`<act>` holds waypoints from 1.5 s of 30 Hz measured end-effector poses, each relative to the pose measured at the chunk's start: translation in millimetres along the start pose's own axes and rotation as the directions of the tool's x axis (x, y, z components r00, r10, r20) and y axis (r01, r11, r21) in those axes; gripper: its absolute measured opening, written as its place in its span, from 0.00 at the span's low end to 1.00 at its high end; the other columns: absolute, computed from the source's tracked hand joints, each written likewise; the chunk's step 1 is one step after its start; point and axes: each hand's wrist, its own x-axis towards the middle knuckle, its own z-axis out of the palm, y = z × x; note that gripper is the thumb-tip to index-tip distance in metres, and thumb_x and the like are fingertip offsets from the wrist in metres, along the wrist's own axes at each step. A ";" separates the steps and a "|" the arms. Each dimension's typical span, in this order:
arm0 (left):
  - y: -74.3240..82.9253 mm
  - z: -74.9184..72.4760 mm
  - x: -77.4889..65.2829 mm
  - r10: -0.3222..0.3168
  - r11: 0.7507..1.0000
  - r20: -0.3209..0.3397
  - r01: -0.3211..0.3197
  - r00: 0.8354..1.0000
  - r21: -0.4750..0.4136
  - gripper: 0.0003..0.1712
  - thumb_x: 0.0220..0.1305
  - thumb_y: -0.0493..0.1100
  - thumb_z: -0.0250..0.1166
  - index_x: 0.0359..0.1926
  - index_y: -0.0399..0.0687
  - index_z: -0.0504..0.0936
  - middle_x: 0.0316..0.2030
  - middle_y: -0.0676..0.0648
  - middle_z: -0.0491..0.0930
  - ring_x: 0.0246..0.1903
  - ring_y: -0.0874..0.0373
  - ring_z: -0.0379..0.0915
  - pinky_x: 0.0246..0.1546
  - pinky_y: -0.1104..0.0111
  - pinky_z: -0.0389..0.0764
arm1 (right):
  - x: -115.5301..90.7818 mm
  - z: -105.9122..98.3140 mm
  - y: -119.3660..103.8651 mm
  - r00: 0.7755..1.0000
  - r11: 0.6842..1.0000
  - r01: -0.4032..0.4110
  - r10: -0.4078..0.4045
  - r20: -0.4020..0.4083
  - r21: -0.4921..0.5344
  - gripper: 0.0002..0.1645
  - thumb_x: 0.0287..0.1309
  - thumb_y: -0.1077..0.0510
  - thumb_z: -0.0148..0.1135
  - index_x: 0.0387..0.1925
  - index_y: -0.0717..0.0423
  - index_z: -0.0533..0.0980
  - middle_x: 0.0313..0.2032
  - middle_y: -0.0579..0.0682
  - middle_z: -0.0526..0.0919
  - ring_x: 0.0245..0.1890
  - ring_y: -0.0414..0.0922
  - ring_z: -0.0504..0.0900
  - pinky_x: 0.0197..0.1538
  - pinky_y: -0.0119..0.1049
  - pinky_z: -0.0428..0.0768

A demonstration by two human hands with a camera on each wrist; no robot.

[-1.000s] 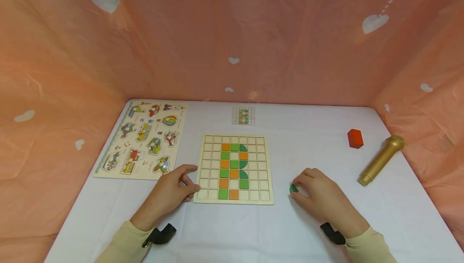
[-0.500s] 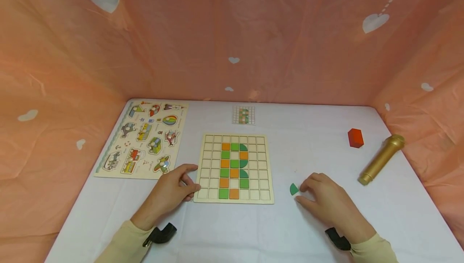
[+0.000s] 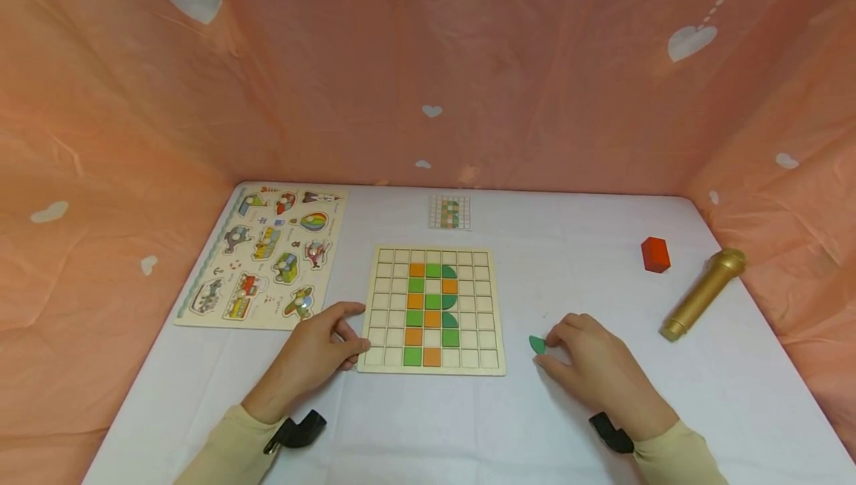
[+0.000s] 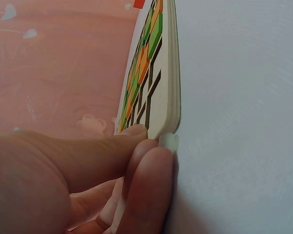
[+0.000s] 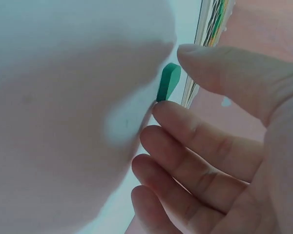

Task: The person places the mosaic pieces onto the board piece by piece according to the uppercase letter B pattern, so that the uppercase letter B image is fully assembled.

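Note:
A square wooden grid board (image 3: 394,361) lies at the table's middle, with orange and green tiles in some cells and green quarter-circle tiles on the pattern's right side. At its left edge, my left hand (image 3: 321,347) grips the board, thumb on top and fingers against the side, as the left wrist view shows. To the right of the board, a loose green quarter-circle tile (image 3: 537,344) lies on the white cloth. My right hand (image 3: 591,362) touches this tile with the index fingertip. In the right wrist view the thumb (image 5: 205,63) stands apart from the tile (image 5: 169,82).
Behind the board lies a small pattern card (image 3: 449,213). A vehicle-picture puzzle board (image 3: 200,255) lies at the left. Toward the right are a red block (image 3: 656,255) and a gold cylinder with a knobbed end (image 3: 702,296). Orange cloth (image 3: 468,99) surrounds the table.
My right hand drew back from the green quarter-circle tile, then came forward to touch it again. The tile has turned and shifted slightly left. My left hand stays put.

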 end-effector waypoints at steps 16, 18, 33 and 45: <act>-1.4 3.3 -1.5 -0.009 1.000 0.008 0.009 1.000 -0.018 0.33 0.66 0.41 0.78 0.70 0.48 0.79 0.31 0.51 0.84 0.25 0.60 0.82 0.30 0.70 0.79 | 21.2 5.1 -13.8 0.997 0.998 0.064 -0.064 0.033 -0.019 0.10 0.54 0.54 0.82 0.33 0.48 0.86 0.34 0.40 0.81 0.40 0.39 0.79 0.44 0.40 0.85; -1.7 3.0 -1.1 -0.008 1.000 0.008 0.008 1.000 -0.015 0.33 0.66 0.41 0.77 0.70 0.48 0.79 0.31 0.51 0.84 0.25 0.60 0.82 0.30 0.70 0.79 | 23.9 5.1 -17.4 0.997 0.998 0.068 -0.067 0.025 -0.019 0.10 0.54 0.54 0.82 0.33 0.49 0.86 0.35 0.40 0.81 0.40 0.39 0.79 0.44 0.39 0.85; -2.2 2.1 0.6 0.001 1.000 0.011 -0.001 1.000 -0.013 0.33 0.66 0.41 0.77 0.71 0.47 0.78 0.31 0.51 0.84 0.25 0.60 0.82 0.30 0.70 0.81 | 46.3 18.9 -72.8 0.943 0.943 0.331 -0.331 -0.025 0.014 0.10 0.51 0.55 0.83 0.32 0.50 0.86 0.33 0.39 0.80 0.37 0.38 0.76 0.40 0.32 0.81; 0.2 1.9 1.1 -0.006 1.000 0.003 0.006 1.000 0.002 0.33 0.66 0.40 0.78 0.70 0.47 0.79 0.31 0.51 0.84 0.25 0.60 0.82 0.30 0.70 0.80 | 47.9 29.3 -92.1 0.913 0.913 0.407 -0.407 -0.007 0.004 0.11 0.51 0.54 0.85 0.33 0.48 0.87 0.35 0.39 0.82 0.38 0.39 0.77 0.45 0.34 0.81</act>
